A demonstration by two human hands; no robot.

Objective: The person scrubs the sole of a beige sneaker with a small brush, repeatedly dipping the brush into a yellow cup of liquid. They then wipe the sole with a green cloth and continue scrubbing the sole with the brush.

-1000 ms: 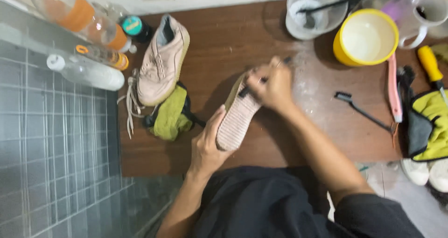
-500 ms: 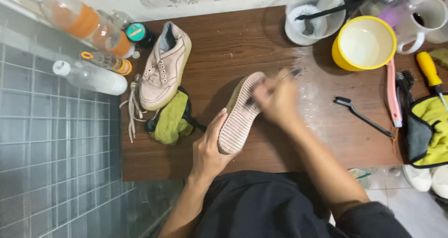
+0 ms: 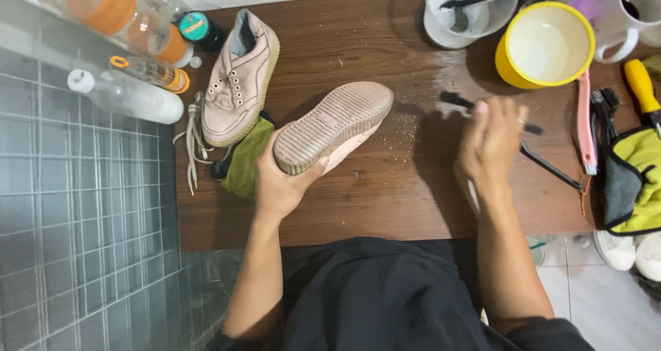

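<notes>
The pale pink shoe [image 3: 335,127] is held sole-up above the middle of the brown counter [image 3: 385,199], its ribbed sole facing the camera and its long axis running from the heel at lower left to the toe at upper right. The left hand [image 3: 282,179] is closed around the heel end, thumb pressed on the sole's edge. The right hand [image 3: 490,141] hovers just right of the toe, apart from it, fingers curled around a small black brush [image 3: 458,102] whose head points left towards the shoe. Light specks lie on the wood between toe and brush. To the left, a second shoe [image 3: 237,82] rests upright with loose laces [image 3: 193,134], and a green cloth [image 3: 246,160] lies just beside the held heel. Bottles [image 3: 127,96] crowd the counter's left edge by the grey tiled wall [image 3: 76,241]. Behind the brush stand a clear container [image 3: 468,17] and a yellow bowl [image 3: 547,45]; a pink-handled brush [image 3: 585,124] and other tools lie to the right. The near strip of counter in front of the person's dark clothing is bare.
</notes>
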